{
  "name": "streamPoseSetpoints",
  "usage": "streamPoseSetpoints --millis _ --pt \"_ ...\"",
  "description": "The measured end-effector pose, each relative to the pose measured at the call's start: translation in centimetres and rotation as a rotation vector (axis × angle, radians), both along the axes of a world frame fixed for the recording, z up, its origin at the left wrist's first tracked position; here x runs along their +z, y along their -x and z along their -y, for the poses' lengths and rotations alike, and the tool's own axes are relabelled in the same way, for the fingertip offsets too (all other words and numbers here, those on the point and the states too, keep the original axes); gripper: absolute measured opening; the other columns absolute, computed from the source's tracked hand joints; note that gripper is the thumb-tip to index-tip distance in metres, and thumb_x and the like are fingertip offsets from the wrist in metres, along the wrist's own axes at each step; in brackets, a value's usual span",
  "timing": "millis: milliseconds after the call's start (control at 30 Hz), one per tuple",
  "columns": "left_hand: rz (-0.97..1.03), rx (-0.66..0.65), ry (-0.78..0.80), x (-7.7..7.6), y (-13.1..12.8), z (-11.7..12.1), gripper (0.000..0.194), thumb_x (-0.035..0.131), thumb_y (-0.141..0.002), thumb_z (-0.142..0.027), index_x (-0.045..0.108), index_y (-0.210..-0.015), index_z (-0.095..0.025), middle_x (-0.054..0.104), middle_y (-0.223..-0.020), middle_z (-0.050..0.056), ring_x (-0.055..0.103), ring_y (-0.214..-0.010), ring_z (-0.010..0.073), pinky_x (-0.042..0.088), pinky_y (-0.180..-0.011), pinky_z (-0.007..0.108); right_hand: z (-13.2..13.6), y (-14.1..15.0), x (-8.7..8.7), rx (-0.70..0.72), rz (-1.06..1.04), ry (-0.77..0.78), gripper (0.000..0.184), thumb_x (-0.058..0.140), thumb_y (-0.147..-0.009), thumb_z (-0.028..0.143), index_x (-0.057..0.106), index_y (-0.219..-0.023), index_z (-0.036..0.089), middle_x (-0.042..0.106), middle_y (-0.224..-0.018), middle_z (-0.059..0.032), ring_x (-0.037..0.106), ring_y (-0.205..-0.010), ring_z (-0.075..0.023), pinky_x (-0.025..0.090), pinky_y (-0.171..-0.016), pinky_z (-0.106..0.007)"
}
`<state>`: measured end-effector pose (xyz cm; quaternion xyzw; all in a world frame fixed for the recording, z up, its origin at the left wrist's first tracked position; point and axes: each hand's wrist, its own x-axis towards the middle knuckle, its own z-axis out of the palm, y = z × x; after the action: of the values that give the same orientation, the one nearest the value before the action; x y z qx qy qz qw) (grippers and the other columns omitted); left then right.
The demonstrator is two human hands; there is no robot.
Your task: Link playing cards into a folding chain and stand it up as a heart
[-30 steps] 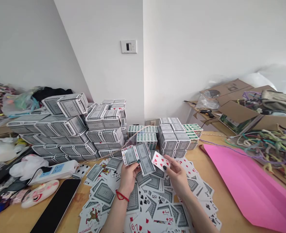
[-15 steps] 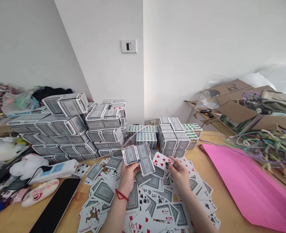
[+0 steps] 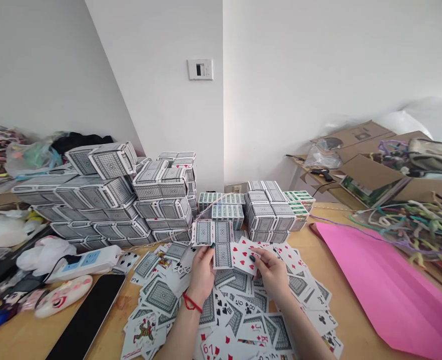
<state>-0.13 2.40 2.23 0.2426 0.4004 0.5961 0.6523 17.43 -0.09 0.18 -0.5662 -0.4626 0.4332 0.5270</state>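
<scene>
The left hand (image 3: 201,272) pinches a cluster of playing cards (image 3: 223,247), their grey patterned backs framed in white. The right hand (image 3: 272,269) pinches a white card with red hearts (image 3: 243,255) at the cluster's right side; whether they touch is unclear. Beneath, loose cards (image 3: 159,298) overlap on the wooden table (image 3: 339,287). Card-covered blocks (image 3: 160,181) stand stacked towards its far edge.

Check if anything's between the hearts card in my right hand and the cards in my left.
Nothing visible: the hearts card in your right hand sits beside the grey-backed cards in your left hand; I can't tell whether they touch.
</scene>
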Motion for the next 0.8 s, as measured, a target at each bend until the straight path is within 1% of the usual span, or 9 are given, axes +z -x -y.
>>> streamPoseSetpoints --millis 100,233,367,467,567,667,800 --pt "-0.049 -0.041 0.048 -0.4 -0.2 0.1 0.015 0.060 -0.069 -0.028 0.060 -0.082 -0.020 0.066 -0.084 0.005 0.062 -0.078 0.0191 0.048 -0.068 0.030 -0.1 -0.1 0.1 -0.008 0.015 0.008 0.043 0.055 -0.067 0.049 0.063 -0.094 0.016 0.049 -0.043 0.0042 0.049 -0.034 -0.0141 0.038 -0.038 -0.025" --pt "-0.170 -0.050 0.005 -0.9 -0.2 0.1 0.023 0.060 -0.070 -0.035 0.060 -0.085 -0.018 0.065 -0.074 0.004 0.060 -0.069 0.0178 0.046 -0.062 0.028 -0.1 -0.3 0.1 0.010 0.042 0.018 0.038 0.055 -0.068 0.046 0.064 -0.090 0.016 0.052 -0.044 0.0031 0.047 -0.032 -0.0133 0.037 -0.036 -0.025" --pt "-0.375 0.029 -0.089 -1.2 0.0 0.0 0.030 0.062 -0.067 -0.042 0.061 -0.075 -0.014 0.059 -0.062 0.001 0.054 -0.061 0.0149 0.041 -0.059 0.025 0.2 0.0 0.3 0.049 0.064 0.024 0.037 0.056 -0.068 0.044 0.065 -0.088 0.015 0.050 -0.042 0.0037 0.045 -0.033 -0.0124 0.037 -0.037 -0.024" --pt "-0.467 0.035 -0.122 -1.3 0.0 0.1 0.031 0.062 -0.066 -0.045 0.060 -0.070 -0.014 0.055 -0.057 -0.001 0.050 -0.057 0.0129 0.038 -0.057 0.023 0.3 0.3 0.7 0.061 0.030 0.039 0.039 0.056 -0.068 0.047 0.065 -0.088 0.015 0.049 -0.042 0.0040 0.045 -0.034 -0.0120 0.037 -0.037 -0.024" --pt "-0.490 0.028 -0.137 -1.3 -0.2 0.2 0.031 0.060 -0.068 -0.045 0.059 -0.070 -0.014 0.053 -0.057 -0.002 0.048 -0.055 0.0121 0.036 -0.055 0.023 0.4 0.6 0.9 0.051 -0.015 0.045 0.042 0.058 -0.067 0.050 0.063 -0.089 0.015 0.049 -0.043 0.0043 0.043 -0.033 -0.0111 0.035 -0.035 -0.023" --pt "-0.487 0.019 -0.141 -1.3 -0.5 0.3 0.030 0.060 -0.068 -0.044 0.059 -0.068 -0.014 0.052 -0.055 -0.002 0.047 -0.054 0.0118 0.036 -0.054 0.023 0.3 0.8 0.8 0.061 -0.055 0.046 0.042 0.059 -0.065 0.053 0.062 -0.086 0.016 0.048 -0.043 0.0050 0.041 -0.032 -0.0104 0.035 -0.035 -0.023" --pt "-0.438 -0.061 -0.101 -0.9 -0.8 0.5 0.026 0.060 -0.067 -0.042 0.059 -0.067 -0.015 0.053 -0.054 -0.002 0.049 -0.052 0.0125 0.038 -0.052 0.023 0.1 0.8 0.4 0.086 -0.074 0.053 0.041 0.059 -0.065 0.054 0.060 -0.082 0.017 0.046 -0.041 0.0059 0.039 -0.032 -0.0098 0.034 -0.034 -0.022"
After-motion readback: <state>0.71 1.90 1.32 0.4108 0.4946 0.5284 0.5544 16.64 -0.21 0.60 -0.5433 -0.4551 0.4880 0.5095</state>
